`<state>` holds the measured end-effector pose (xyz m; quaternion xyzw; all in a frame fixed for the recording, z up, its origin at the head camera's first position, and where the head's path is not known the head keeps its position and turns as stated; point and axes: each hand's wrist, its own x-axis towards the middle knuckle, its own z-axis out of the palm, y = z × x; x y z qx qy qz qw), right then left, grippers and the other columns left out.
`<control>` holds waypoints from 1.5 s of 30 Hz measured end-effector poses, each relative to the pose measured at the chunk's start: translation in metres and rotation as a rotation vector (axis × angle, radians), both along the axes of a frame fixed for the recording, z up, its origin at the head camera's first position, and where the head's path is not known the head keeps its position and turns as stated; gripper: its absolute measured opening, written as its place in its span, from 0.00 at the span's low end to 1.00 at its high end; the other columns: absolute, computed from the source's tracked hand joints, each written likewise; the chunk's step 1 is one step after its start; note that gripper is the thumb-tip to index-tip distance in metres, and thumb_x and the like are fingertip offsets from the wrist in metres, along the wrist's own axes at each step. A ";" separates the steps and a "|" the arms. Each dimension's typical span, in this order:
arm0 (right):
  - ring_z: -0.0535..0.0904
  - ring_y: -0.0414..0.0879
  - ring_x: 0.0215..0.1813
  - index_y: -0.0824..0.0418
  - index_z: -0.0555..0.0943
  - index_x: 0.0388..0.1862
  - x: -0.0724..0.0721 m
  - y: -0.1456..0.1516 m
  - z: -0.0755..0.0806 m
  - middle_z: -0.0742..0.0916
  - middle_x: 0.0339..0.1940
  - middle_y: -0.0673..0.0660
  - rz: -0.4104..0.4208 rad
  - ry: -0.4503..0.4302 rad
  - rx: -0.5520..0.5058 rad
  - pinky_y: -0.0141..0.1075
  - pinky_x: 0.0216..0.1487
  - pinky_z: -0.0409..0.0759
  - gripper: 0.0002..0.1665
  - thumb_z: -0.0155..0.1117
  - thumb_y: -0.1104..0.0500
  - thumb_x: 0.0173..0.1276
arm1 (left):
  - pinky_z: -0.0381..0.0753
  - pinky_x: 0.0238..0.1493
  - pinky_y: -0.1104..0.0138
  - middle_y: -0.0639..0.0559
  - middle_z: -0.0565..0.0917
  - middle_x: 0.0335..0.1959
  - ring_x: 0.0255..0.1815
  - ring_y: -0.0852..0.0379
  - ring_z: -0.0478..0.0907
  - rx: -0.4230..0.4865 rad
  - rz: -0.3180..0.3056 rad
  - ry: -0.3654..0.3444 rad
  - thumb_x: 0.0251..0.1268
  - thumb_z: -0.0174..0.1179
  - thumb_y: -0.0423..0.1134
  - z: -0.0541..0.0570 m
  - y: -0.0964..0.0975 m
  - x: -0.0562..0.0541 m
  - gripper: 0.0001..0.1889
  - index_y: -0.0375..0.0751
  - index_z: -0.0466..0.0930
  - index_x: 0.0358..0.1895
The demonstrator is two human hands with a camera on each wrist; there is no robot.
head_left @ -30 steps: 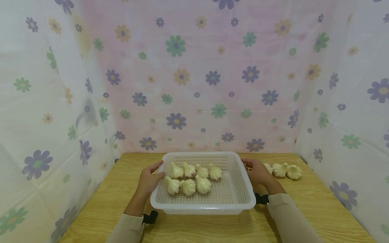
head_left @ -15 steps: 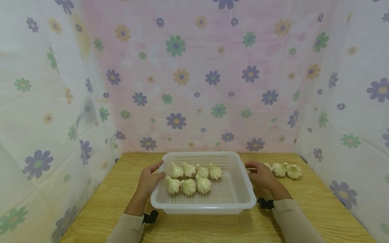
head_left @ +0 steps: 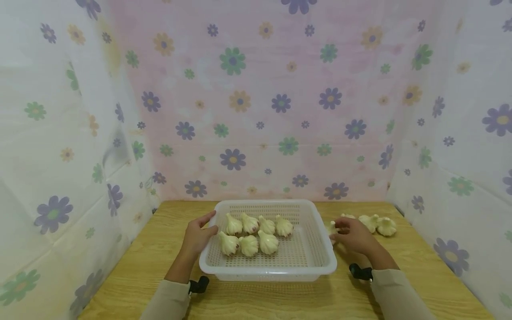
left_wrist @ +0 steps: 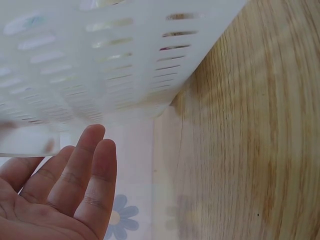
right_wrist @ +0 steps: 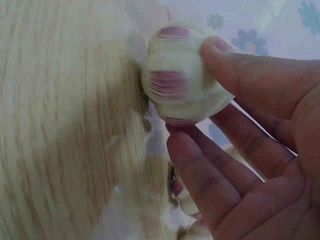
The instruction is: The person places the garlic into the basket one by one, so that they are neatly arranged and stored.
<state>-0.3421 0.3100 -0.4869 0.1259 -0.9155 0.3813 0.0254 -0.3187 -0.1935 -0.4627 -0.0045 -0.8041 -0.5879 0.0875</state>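
A white plastic basket (head_left: 268, 276) with slotted walls stands on the table, several garlic bulbs (head_left: 249, 246) lying inside toward its left. My left hand (head_left: 197, 238) holds its left rim, thumb and forefinger over the edge; other fingers stretch below the rim in the left wrist view. Beside the basket's right wall, my right hand (head_left: 356, 235) pinches a garlic bulb (right_wrist: 172, 75) between thumb and fingers. Purple streaks mark this bulb, which is low by the tabletop; I cannot tell whether it touches.
More garlic bulbs (head_left: 378, 225) lie in a row on the wooden table (head_left: 424, 271), right of the right hand. Flower-patterned cloth (head_left: 256, 178) hangs behind the table and along both sides. Black wrist mounts (head_left: 361, 272) sit near the sleeves.
My right hand has moved right, away from the basket's right rim, and a bulb now shows at its fingertips. The left hand and the basket stay put.
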 end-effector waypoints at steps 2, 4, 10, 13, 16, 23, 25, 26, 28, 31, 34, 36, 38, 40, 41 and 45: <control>0.83 0.68 0.61 0.71 0.76 0.68 0.002 0.004 -0.001 0.81 0.65 0.71 -0.006 0.000 -0.004 0.56 0.57 0.85 0.37 0.73 0.50 0.69 | 0.91 0.43 0.56 0.39 0.71 0.77 0.53 0.45 0.87 0.001 -0.001 -0.003 0.61 0.63 0.34 -0.002 0.000 0.000 0.33 0.49 0.76 0.73; 0.84 0.67 0.60 0.70 0.78 0.65 0.003 0.006 -0.001 0.82 0.64 0.71 -0.016 -0.003 -0.012 0.54 0.55 0.86 0.34 0.74 0.51 0.68 | 0.91 0.42 0.55 0.39 0.71 0.77 0.52 0.45 0.87 0.005 0.001 -0.007 0.61 0.63 0.34 -0.004 0.000 0.000 0.33 0.49 0.76 0.73; 0.86 0.65 0.57 0.65 0.83 0.58 0.002 0.014 -0.002 0.86 0.60 0.67 -0.044 0.002 -0.045 0.50 0.51 0.88 0.27 0.75 0.50 0.67 | 0.91 0.42 0.56 0.40 0.71 0.76 0.51 0.46 0.88 0.006 0.007 -0.003 0.60 0.62 0.34 -0.004 0.000 0.000 0.33 0.50 0.76 0.73; 0.86 0.64 0.56 0.67 0.82 0.61 0.003 0.016 0.001 0.86 0.59 0.68 -0.055 0.017 -0.040 0.48 0.49 0.89 0.31 0.74 0.48 0.67 | 0.91 0.41 0.57 0.40 0.71 0.76 0.50 0.46 0.88 0.003 0.011 0.002 0.60 0.62 0.34 -0.001 0.001 0.000 0.33 0.50 0.77 0.72; 0.86 0.63 0.56 0.67 0.81 0.63 0.003 0.019 0.004 0.86 0.60 0.68 -0.057 0.035 -0.044 0.47 0.48 0.89 0.33 0.73 0.47 0.68 | 0.91 0.41 0.58 0.40 0.72 0.76 0.51 0.47 0.88 0.001 0.013 0.008 0.59 0.62 0.34 0.001 0.001 -0.001 0.33 0.50 0.77 0.72; 0.87 0.63 0.56 0.63 0.82 0.63 0.004 0.022 0.012 0.86 0.60 0.66 -0.070 0.082 -0.045 0.44 0.46 0.89 0.34 0.71 0.42 0.68 | 0.91 0.40 0.57 0.39 0.71 0.76 0.52 0.45 0.88 0.015 -0.015 0.018 0.60 0.62 0.34 0.001 0.001 -0.001 0.33 0.49 0.76 0.73; 0.87 0.63 0.56 0.63 0.81 0.63 0.005 0.022 0.015 0.86 0.60 0.66 -0.072 0.088 -0.035 0.46 0.47 0.89 0.34 0.70 0.41 0.69 | 0.91 0.40 0.57 0.39 0.71 0.76 0.51 0.44 0.88 0.019 -0.017 0.019 0.60 0.62 0.33 0.000 0.001 -0.002 0.33 0.48 0.76 0.73; 0.87 0.63 0.56 0.63 0.81 0.63 0.006 0.022 0.016 0.86 0.60 0.66 -0.076 0.089 -0.039 0.47 0.47 0.89 0.35 0.70 0.40 0.69 | 0.91 0.40 0.57 0.39 0.71 0.76 0.51 0.44 0.88 0.021 -0.016 0.018 0.60 0.62 0.33 0.000 0.001 -0.002 0.33 0.48 0.76 0.73; 0.86 0.63 0.57 0.63 0.81 0.64 0.007 0.021 0.019 0.85 0.61 0.67 -0.082 0.092 -0.043 0.49 0.48 0.89 0.36 0.70 0.40 0.69 | 0.91 0.40 0.57 0.39 0.71 0.76 0.51 0.45 0.88 0.023 -0.010 0.016 0.60 0.62 0.33 0.000 0.001 -0.002 0.33 0.48 0.77 0.72; 0.86 0.63 0.57 0.64 0.80 0.65 0.009 0.020 0.024 0.85 0.62 0.68 -0.089 0.089 -0.065 0.49 0.48 0.89 0.37 0.69 0.39 0.69 | 0.91 0.40 0.57 0.39 0.72 0.76 0.50 0.45 0.88 0.022 0.003 0.007 0.60 0.62 0.33 -0.001 0.001 -0.002 0.33 0.49 0.77 0.72; 0.85 0.63 0.58 0.64 0.79 0.67 0.012 0.019 0.029 0.83 0.64 0.69 -0.094 0.077 -0.088 0.49 0.48 0.89 0.38 0.68 0.38 0.70 | 0.91 0.41 0.57 0.39 0.72 0.75 0.49 0.47 0.88 0.017 0.012 0.001 0.59 0.62 0.34 0.000 0.001 -0.002 0.32 0.49 0.78 0.72; 0.85 0.63 0.59 0.63 0.78 0.68 0.013 0.019 0.032 0.83 0.65 0.68 -0.106 0.076 -0.091 0.50 0.49 0.89 0.40 0.68 0.37 0.69 | 0.91 0.41 0.57 0.39 0.72 0.75 0.49 0.47 0.88 0.017 0.012 0.000 0.59 0.63 0.34 -0.001 0.001 -0.002 0.32 0.48 0.78 0.72; 0.84 0.64 0.60 0.64 0.77 0.69 0.014 0.019 0.035 0.83 0.65 0.68 -0.110 0.083 -0.086 0.51 0.49 0.89 0.41 0.67 0.36 0.69 | 0.91 0.41 0.57 0.38 0.72 0.75 0.49 0.47 0.88 0.017 0.010 0.000 0.59 0.63 0.34 -0.001 0.001 -0.002 0.32 0.48 0.77 0.72; 0.84 0.65 0.60 0.63 0.77 0.70 0.015 0.019 0.038 0.84 0.64 0.67 -0.119 0.092 -0.074 0.52 0.49 0.88 0.42 0.67 0.35 0.69 | 0.91 0.41 0.57 0.38 0.72 0.75 0.49 0.47 0.88 0.018 0.009 0.000 0.59 0.63 0.34 -0.001 0.001 -0.003 0.32 0.48 0.77 0.72; 0.83 0.65 0.61 0.62 0.77 0.70 0.016 0.019 0.039 0.84 0.64 0.67 -0.119 0.102 -0.068 0.53 0.50 0.88 0.42 0.67 0.35 0.69 | 0.91 0.41 0.57 0.38 0.72 0.76 0.49 0.47 0.89 0.018 0.008 0.000 0.59 0.62 0.34 -0.001 0.001 -0.003 0.32 0.48 0.77 0.72; 0.81 0.67 0.62 0.61 0.76 0.72 0.017 0.016 0.045 0.84 0.64 0.68 -0.115 0.117 -0.057 0.57 0.51 0.86 0.42 0.65 0.35 0.70 | 0.91 0.41 0.57 0.38 0.71 0.76 0.49 0.47 0.88 0.017 0.007 0.003 0.60 0.62 0.33 -0.001 0.001 -0.002 0.32 0.48 0.77 0.72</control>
